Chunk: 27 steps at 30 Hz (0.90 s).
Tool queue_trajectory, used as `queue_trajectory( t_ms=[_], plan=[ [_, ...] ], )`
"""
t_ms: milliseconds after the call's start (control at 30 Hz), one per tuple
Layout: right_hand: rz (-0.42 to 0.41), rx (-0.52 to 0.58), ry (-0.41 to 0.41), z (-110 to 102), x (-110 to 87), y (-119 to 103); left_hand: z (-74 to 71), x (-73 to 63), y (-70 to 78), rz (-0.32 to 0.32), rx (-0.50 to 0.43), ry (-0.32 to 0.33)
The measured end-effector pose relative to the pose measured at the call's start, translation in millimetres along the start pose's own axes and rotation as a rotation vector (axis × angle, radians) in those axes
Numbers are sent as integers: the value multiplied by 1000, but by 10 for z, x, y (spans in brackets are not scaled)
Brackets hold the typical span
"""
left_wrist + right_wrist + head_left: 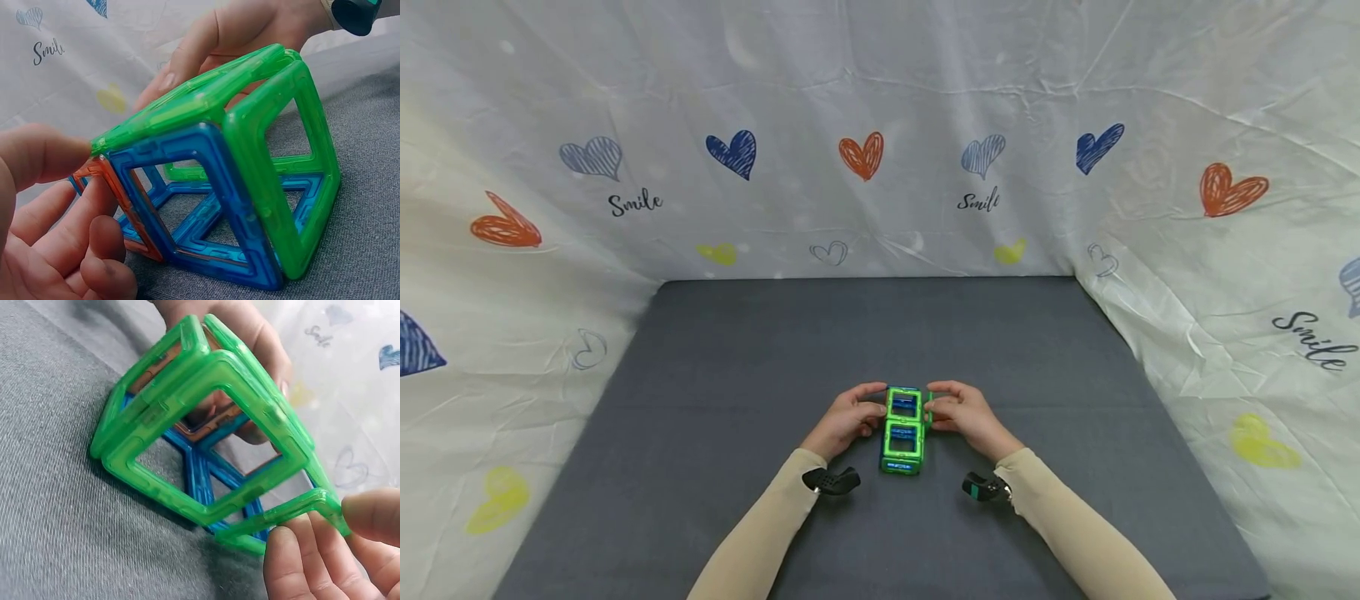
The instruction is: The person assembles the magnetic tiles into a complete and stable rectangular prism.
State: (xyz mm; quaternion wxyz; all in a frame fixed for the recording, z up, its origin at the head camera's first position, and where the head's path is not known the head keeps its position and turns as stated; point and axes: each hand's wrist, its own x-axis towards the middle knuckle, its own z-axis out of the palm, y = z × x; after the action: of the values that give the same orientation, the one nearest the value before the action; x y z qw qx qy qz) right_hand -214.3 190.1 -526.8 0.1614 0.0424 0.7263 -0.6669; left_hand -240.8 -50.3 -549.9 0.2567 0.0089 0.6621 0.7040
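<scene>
A box-like frame of magnetic tiles point(903, 421) stands on the dark cloth between both hands. Its top and near end are green square tiles point(300, 247), and a blue square tile point(240, 181) forms part of its left side. Farther along that side is an orange tile point(136, 220). My left hand point(844, 419) holds the frame's far left part, thumb at the top edge and index finger against the orange tile. My right hand point(973, 417) pinches a green tile point(278, 517) between thumb and fingers. That tile slants outward at the far right side of the frame.
A dark grey cloth point(760, 350) covers the table under the frame. Behind and at both sides hangs a white sheet point(910, 75) with printed hearts and words. Each wrist carries a black strapped device point(831, 481).
</scene>
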Motion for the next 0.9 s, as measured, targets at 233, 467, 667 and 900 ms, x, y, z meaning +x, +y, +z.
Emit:
queue_trajectory(
  t_ms=[233,467,667,900],
  plan=[
    [-4,32,7,64,28,15,14,-4,-3,-1,-1,1],
    [23,95,5,107,53,43,5,19,-29,5,9,-1],
    [90,245,2,144,62,81,31,28,-30,28,68,-9],
    [96,332,4,186,87,118,68,24,-16,78,142,49]
  ],
)
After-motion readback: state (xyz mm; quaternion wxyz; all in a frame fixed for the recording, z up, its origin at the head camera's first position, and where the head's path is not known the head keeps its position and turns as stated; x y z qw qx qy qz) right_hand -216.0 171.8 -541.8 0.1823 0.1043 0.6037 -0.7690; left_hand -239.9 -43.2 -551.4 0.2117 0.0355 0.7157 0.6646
